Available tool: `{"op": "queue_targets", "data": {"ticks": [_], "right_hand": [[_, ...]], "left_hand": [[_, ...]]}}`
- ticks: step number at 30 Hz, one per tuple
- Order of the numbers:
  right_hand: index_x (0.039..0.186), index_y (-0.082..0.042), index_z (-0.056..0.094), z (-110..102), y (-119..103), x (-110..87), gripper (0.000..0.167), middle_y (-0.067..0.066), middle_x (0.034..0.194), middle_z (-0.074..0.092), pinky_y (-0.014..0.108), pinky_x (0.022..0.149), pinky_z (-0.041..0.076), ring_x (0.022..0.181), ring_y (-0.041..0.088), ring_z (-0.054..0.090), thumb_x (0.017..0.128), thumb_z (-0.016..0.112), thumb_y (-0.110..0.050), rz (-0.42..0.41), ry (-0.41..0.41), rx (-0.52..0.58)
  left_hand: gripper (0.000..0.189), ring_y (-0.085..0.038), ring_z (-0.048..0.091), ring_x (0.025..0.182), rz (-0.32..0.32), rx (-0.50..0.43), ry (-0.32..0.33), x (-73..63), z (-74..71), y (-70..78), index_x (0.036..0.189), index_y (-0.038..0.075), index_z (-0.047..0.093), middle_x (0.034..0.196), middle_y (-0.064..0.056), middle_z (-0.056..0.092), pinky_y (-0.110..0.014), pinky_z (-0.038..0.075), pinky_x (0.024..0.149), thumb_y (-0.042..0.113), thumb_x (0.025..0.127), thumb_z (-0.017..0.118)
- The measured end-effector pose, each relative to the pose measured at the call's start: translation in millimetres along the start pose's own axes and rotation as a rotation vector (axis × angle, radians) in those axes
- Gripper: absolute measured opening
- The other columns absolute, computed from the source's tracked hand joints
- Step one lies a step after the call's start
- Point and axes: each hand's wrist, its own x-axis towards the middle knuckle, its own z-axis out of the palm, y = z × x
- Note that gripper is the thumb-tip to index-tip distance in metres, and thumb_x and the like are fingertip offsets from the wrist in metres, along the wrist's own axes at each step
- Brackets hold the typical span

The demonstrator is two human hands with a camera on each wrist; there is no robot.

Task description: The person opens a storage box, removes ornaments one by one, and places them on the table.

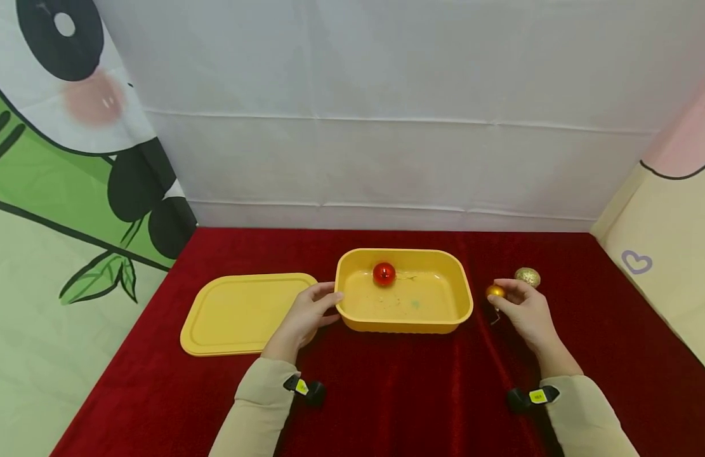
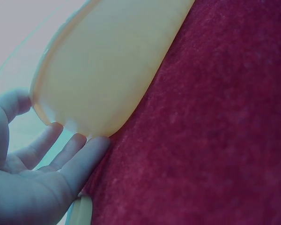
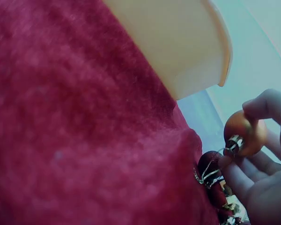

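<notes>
In the head view my left hand (image 1: pixel 306 315) holds the left end of a yellow plastic box (image 1: pixel 409 327), thumb at the rim and the other fingers against the outer wall. A shiny red Christmas bauble (image 1: pixel 384 273) lies in the box. To the right of the box, my right hand (image 1: pixel 526 311) pinches a small gold bauble (image 1: pixel 495 291) between thumb and fingers; its string dangles below. Just behind that hand sits a glittery gold bauble (image 1: pixel 527 277). The right wrist view shows a dark red bauble (image 3: pixel 210 162) with gold string under the hand, and others partly hidden there.
A flat yellow lid (image 1: pixel 238 314) lies left of the box. Dark red velvet cloth (image 1: pixel 386 393) covers the table, with slight folds near the right hand. A pale fabric backdrop (image 1: pixel 386 158) stands along the table's far edge, with printed panels at both sides.
</notes>
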Motion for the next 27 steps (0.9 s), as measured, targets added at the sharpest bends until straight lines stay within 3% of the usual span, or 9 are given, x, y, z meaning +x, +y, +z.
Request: {"op": "queue_targets", "data": {"ticks": [5,7,15,23,25,27], "right_hand": [[0.119,0.005,0.054,0.9,3.5,0.2,0.041,0.019,0.114,0.06,0.008,0.066,0.047,0.08,-0.014,0.051,0.086,0.069,-0.015,-0.01,0.023,-0.111],[0.117,0.004,0.056,1.8,4.9,0.7,0.039,0.024,0.114,0.06,0.008,0.066,0.046,0.08,-0.015,0.049,0.085,0.069,-0.014,-0.02,0.03,-0.14],[0.114,0.002,0.06,4.2,6.0,1.3,0.037,0.025,0.11,0.065,0.006,0.066,0.041,0.081,-0.011,0.048,0.083,0.07,-0.014,-0.045,0.055,-0.261],[0.117,0.002,0.059,5.6,2.4,0.5,0.038,0.026,0.112,0.064,0.006,0.066,0.04,0.095,0.026,0.06,0.084,0.068,-0.014,-0.023,0.062,-0.281],[0.117,0.003,0.06,6.3,1.6,0.6,0.038,0.026,0.113,0.064,0.003,0.067,0.039,0.099,0.03,0.06,0.084,0.068,-0.013,-0.026,0.069,-0.266],[0.116,0.004,0.06,6.8,1.0,0.8,0.037,0.026,0.113,0.064,0.001,0.067,0.039,0.098,0.024,0.061,0.085,0.068,-0.013,-0.031,0.08,-0.249]], "left_hand": [[0.042,-0.022,0.06,0.106,0.012,-0.016,0.002,2.4,-0.7,-2.7,0.132,0.004,0.05,0.129,-0.016,0.053,-0.04,0.055,0.088,0.018,0.093,0.059],[0.042,-0.021,0.06,0.105,0.012,-0.022,0.003,3.0,-0.6,-3.0,0.132,0.005,0.05,0.129,-0.016,0.053,-0.04,0.055,0.087,0.017,0.092,0.059],[0.043,-0.023,0.059,0.107,0.007,-0.011,0.008,4.2,0.9,-3.4,0.132,0.005,0.049,0.129,-0.016,0.052,-0.041,0.054,0.089,0.017,0.092,0.059],[0.042,-0.022,0.06,0.106,0.008,-0.007,0.013,6.1,1.2,-5.3,0.132,0.005,0.05,0.129,-0.016,0.053,-0.041,0.054,0.089,0.017,0.093,0.059],[0.042,-0.022,0.06,0.106,0.011,-0.005,0.013,6.7,1.3,-5.7,0.132,0.005,0.05,0.129,-0.016,0.053,-0.041,0.054,0.089,0.017,0.093,0.059],[0.042,-0.023,0.06,0.106,0.012,-0.004,0.014,7.2,1.4,-6.0,0.132,0.005,0.05,0.129,-0.016,0.053,-0.041,0.054,0.089,0.018,0.093,0.059]]}}
